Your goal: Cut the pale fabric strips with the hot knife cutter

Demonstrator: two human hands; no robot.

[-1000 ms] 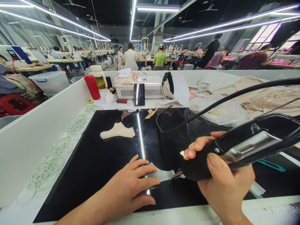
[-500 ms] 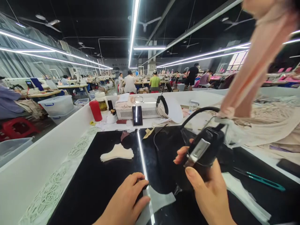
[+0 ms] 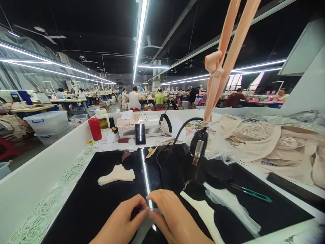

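Since half a second ago the right hand [image 3: 175, 220] has let go of the black handheld corded tool [image 3: 196, 152] and come down beside the left hand [image 3: 124, 220] at the near edge. The tool now hangs upright over the middle of the table from a knotted pink fabric strap [image 3: 218, 64].

Far left, a white partition wall [image 3: 38, 179] runs along the bench, with coils of white elastic rings [image 3: 71, 169] on the ledge at its foot. The glossy black tabletop [image 3: 101, 203] mirrors a ceiling light strip. A small stack of cream fabric pieces [image 3: 116, 174] lies on it, left of centre. Farther off stand a red bottle [image 3: 94, 128] and a white vented box [image 3: 149, 128] with a dark phone [image 3: 140, 134] leaning on it.

Both hands meet at the near centre, fingertips pressed together on a thin pale translucent fabric piece [image 3: 144, 227] — each pinches one side. To their right lies a cream cut panel [image 3: 205, 213], then teal-handled scissors [image 3: 250, 192], with a heap of beige lace garments [image 3: 266, 142] beyond.

Behind — a dark-ceilinged hall with long strip lights, and people at sewing tables.
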